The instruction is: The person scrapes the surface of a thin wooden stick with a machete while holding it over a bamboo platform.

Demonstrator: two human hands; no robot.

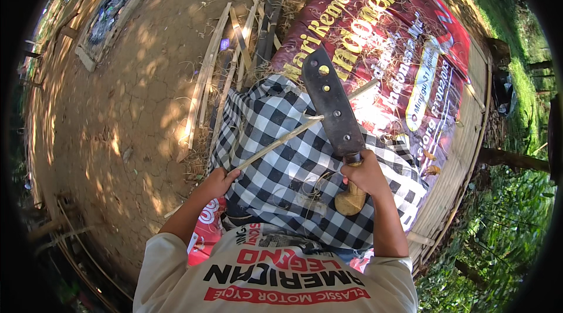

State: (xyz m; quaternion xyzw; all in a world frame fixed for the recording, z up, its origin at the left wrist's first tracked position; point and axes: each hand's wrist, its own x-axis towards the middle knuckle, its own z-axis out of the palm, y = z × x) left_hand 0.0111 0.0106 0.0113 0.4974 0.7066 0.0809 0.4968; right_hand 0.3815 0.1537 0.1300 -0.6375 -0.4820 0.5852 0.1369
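Mid-view, on the black-and-white checked cloth (275, 163) draped over the lap, two tools of the work meet: a wooden strip (275, 141) and a broad-bladed knife (330, 102).

Left hand (219, 184), at 8 o'clock: fingers clenched round the strip, which runs on toward 2 o'clock and passes beneath the blade; its other end shows beyond the hand, toward 8. Right hand (368, 173), at 4 o'clock: fingers wrapped about the knife's handle, close to the blade; rounded wooden butt protrudes below, toward 6. Blade points to 11 o'clock. Pale curl (315, 118) juts from the strip just beside the blade's left edge. Blade-to-strip contact: cannot tell.

Surroundings: loose wooden slats (208, 72) at 11 o'clock on bare earth (138, 108); dark red banner (375, 49) with lettering, 1 to 2 o'clock; bamboo platform (469, 128) at 3; green foliage (498, 225) at 4.
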